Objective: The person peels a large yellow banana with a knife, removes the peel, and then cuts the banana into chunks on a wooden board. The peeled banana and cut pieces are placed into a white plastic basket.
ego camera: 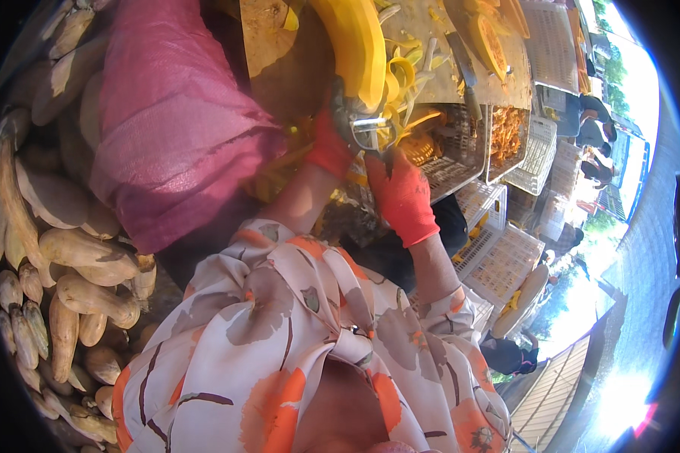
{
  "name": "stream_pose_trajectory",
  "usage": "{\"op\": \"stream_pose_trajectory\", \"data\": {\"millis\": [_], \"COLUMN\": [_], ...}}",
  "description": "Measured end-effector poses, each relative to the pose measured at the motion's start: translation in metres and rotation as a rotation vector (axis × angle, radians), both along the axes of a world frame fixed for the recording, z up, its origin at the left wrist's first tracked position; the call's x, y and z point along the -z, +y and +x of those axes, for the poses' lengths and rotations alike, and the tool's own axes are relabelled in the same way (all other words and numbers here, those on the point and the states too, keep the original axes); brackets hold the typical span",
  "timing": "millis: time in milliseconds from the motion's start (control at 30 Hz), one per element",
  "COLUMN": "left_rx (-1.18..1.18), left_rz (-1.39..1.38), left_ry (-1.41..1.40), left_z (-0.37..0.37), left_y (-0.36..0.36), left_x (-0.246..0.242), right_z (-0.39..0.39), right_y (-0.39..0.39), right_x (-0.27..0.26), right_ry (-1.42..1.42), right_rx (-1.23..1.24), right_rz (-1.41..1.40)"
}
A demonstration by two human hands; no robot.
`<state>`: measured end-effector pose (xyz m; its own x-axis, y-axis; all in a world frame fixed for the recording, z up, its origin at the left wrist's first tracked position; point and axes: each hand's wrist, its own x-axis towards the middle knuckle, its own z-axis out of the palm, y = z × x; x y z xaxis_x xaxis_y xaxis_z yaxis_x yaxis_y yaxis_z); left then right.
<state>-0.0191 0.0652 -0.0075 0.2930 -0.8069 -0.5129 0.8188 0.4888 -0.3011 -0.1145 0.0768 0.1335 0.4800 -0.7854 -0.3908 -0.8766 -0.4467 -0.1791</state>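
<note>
A long yellow squash [356,48], peeled in broad strips, extends away from me over the wooden board [411,28]. My left hand [335,136], in a red glove with a dark palm, grips its near end. In a matching glove, my right hand [399,192] is closed on the handle of a metal peeler [371,125], whose head lies close against the squash's near end. Yellow peelings [405,73] are heaped just right of the squash. Farther right, a knife with a worn blade [463,65] rests on the board beside a cut orange squash piece [488,45].
Unpeeled squashes [90,255] are piled at the left, next to a full pink woven sack [175,130]. Plastic crates [456,170] stand below the board's right edge, one with orange scraps [505,133]. More crates [501,263] and several people [595,133] are farther right.
</note>
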Motion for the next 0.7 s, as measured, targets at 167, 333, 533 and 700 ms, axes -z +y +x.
{"op": "stream_pose_trajectory", "data": {"millis": [167,333,533,700], "left_rx": [-0.099,-0.13,-0.144,-0.007], "left_rz": [0.056,0.044,-0.055,0.42], "left_ry": [-0.033,-0.052,-0.034,-0.721], "left_z": [-0.003,-0.009,-0.012,-0.026], "left_y": [-0.002,-0.006,-0.007,-0.003], "left_x": [0.022,0.018,0.021,0.049], "right_z": [0.064,0.128,0.082,0.017], "right_y": [-0.058,-0.122,-0.109,-0.028], "right_x": [0.0,0.013,0.026,0.006], "right_ry": [-0.064,0.012,0.13,0.068], "right_rx": [-0.148,-0.153,-0.254,-0.092], "right_rz": [-0.22,-0.238,-0.182,0.005]}}
